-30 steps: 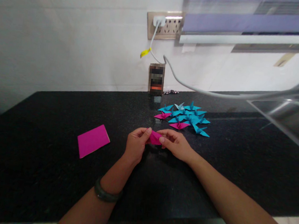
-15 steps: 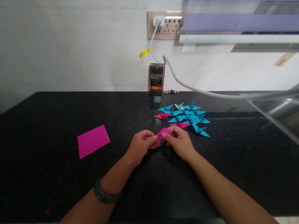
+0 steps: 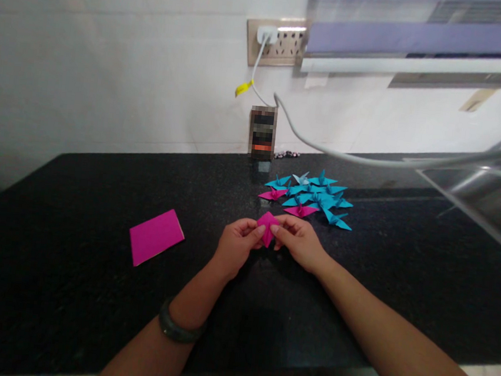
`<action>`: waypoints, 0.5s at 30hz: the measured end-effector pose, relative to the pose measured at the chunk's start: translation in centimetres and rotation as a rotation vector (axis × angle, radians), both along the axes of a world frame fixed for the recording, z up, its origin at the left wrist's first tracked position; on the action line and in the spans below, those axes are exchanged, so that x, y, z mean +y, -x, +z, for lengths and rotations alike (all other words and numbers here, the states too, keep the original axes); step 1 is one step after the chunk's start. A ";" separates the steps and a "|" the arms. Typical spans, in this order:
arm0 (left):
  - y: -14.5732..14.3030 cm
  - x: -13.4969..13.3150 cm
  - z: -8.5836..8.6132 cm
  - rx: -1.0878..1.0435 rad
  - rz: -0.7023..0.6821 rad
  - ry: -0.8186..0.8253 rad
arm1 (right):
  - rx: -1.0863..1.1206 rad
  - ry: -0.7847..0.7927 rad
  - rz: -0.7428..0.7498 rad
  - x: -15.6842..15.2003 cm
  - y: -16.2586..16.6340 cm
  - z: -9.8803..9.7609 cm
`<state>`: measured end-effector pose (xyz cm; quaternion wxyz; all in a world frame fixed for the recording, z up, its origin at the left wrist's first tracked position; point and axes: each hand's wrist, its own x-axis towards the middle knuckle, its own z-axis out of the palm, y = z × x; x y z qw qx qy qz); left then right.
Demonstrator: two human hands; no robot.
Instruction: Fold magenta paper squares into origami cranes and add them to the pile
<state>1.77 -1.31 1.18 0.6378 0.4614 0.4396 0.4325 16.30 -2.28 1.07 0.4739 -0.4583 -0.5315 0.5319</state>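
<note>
Between my two hands is a small pink folded paper, diamond-shaped, with a point toward the wall and another toward me. My left hand pinches its left side, thumb on top. On the right side my right hand grips it the same way, its thumb pressed on the face. Just beyond my right hand lies a group of origami cranes: several blue cranes, a pale one and two pink ones, the nearer pink crane close to my fingers.
A stack of pink paper lies left on the black counter. Against the wall stands a pixelated upright object, with a beaded strand beside it. A white cable runs from the socket across the right. A metal sink is at right.
The pink folded paper has turned from lying slanted to standing as a diamond with its point away from me. My hands have come slightly closer together around it.
</note>
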 end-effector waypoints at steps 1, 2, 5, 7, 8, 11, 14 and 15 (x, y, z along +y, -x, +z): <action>0.0 0.0 0.0 -0.004 0.006 0.001 | 0.005 0.007 -0.023 0.0 0.0 0.0; 0.0 0.0 -0.1 -0.009 0.012 0.004 | 0.010 0.013 -0.038 0.1 0.0 -0.1; 0.0 0.0 -0.2 -0.044 0.034 -0.002 | 0.009 0.030 -0.038 0.2 0.0 -0.2; 0.0 0.0 -0.2 -0.069 0.045 -0.020 | -0.010 0.030 -0.027 0.2 0.0 -0.3; 0.0 0.1 -0.3 -0.075 0.043 -0.029 | -0.019 0.024 -0.023 0.1 0.0 -0.4; 0.1 0.1 -0.3 -0.084 0.020 -0.038 | -0.022 -0.007 -0.005 0.1 0.0 -0.6; 0.1 0.0 -0.2 -0.092 0.009 -0.037 | -0.006 -0.018 0.010 0.0 0.0 -0.6; 0.1 0.0 -0.2 -0.091 0.009 -0.037 | 0.001 -0.014 0.011 0.0 0.0 -0.5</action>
